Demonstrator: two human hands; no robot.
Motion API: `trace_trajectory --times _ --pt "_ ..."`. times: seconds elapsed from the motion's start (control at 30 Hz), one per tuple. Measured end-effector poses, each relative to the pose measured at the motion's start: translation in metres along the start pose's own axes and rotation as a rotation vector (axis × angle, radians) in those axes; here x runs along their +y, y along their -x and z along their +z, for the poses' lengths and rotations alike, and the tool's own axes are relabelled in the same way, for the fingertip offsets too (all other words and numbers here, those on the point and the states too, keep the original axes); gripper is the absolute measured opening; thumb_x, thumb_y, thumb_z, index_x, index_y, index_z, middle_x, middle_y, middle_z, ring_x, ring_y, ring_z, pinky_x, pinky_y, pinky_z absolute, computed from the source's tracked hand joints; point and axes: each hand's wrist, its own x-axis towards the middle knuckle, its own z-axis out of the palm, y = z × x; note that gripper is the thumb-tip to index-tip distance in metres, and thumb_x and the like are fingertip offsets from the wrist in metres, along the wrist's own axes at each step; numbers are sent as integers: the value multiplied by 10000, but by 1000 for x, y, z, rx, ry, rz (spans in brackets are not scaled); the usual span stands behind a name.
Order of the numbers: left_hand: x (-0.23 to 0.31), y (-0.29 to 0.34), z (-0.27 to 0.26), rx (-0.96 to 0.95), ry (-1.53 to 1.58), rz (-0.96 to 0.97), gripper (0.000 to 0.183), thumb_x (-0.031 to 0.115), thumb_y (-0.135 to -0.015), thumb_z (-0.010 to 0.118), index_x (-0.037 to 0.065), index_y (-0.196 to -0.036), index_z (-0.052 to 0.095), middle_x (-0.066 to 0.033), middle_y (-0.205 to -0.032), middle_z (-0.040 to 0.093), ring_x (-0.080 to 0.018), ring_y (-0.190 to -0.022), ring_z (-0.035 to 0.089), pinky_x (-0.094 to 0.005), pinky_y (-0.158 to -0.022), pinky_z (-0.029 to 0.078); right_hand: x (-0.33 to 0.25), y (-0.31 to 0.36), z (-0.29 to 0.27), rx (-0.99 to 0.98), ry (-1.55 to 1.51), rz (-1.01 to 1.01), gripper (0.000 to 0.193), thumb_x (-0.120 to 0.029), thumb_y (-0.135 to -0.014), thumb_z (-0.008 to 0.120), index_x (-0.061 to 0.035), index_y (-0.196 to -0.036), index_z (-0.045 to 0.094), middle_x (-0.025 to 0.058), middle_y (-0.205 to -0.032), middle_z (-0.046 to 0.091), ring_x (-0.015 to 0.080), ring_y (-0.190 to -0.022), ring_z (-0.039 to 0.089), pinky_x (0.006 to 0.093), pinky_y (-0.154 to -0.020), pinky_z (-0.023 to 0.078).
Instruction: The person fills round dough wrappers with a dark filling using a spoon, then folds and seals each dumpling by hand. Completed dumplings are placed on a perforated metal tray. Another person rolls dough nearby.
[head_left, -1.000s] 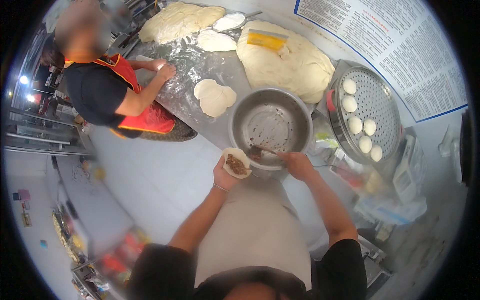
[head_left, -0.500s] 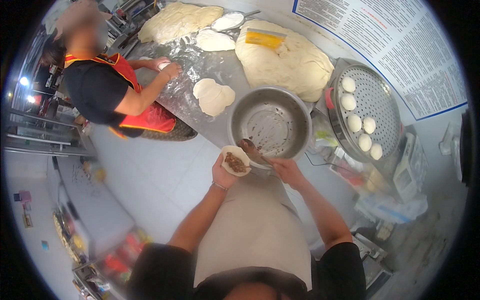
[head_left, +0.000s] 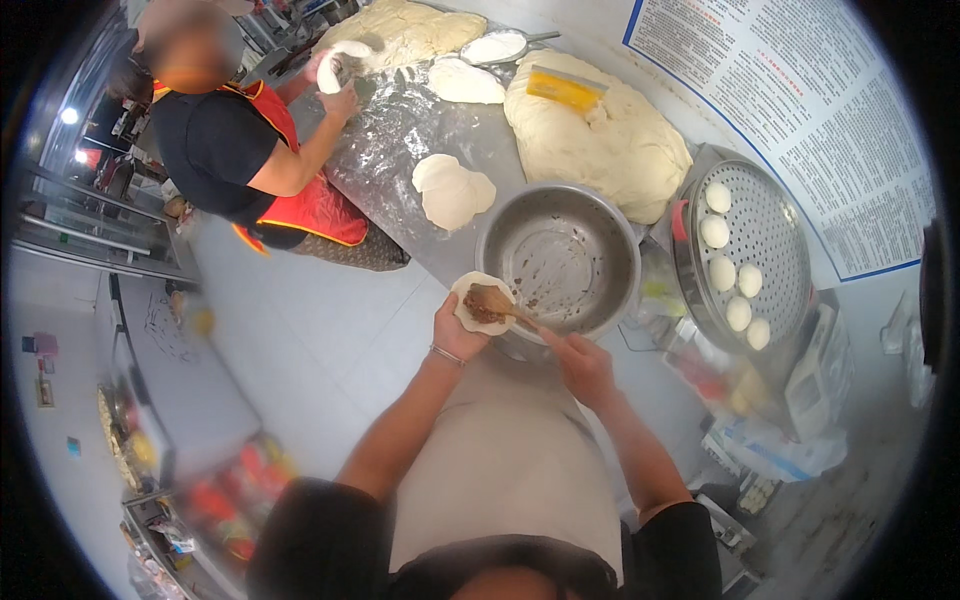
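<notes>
Beside the steel bowl [head_left: 560, 262], hands cup a round filled wrapper [head_left: 482, 303] and grip a spoon [head_left: 500, 305].

Left forearm enters from 6 o'clock, reaches toward 12; left hand [head_left: 458, 333] cupped, palm up, fingers curled. Right forearm angles toward 11 o'clock; right hand [head_left: 585, 368] closed in pinch grip, knuckles up, just right of left hand.
</notes>
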Motion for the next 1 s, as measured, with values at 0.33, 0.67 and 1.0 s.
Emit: trace_trajectory --times 0.33,0.67,1.0 --pt "18 -3 -11 -56 -41 154 494 341 -973 286 54 -1356 409 -137 -1374 456 -326 -1272 424 -513 -1085 286 34 16 -5 50 -109 95 409 -42 -818 570 -184 -1199 615 88 -769 612 259 -663 600 359 -562 496" --pt "14 -10 -52 -59 -44 1 499 403 -966 322 113 -1359 422 -103 -1364 472 -315 -1249 443 -523 -1027 322 57 -24 30 -364 218 297 448 -40 -820 504 -151 -1253 540 183 -784 646 367 -743 639 468 -650 494" --pt "13 -19 -72 -80 -36 -10 503 411 -969 316 95 -1342 438 -108 -1333 504 -312 -1220 469 -491 -1017 337 38 -5 5 -315 -776 682 332 -59 -856 496 -78 -1157 635 253 -867 643 370 -772 638 427 -676 496"
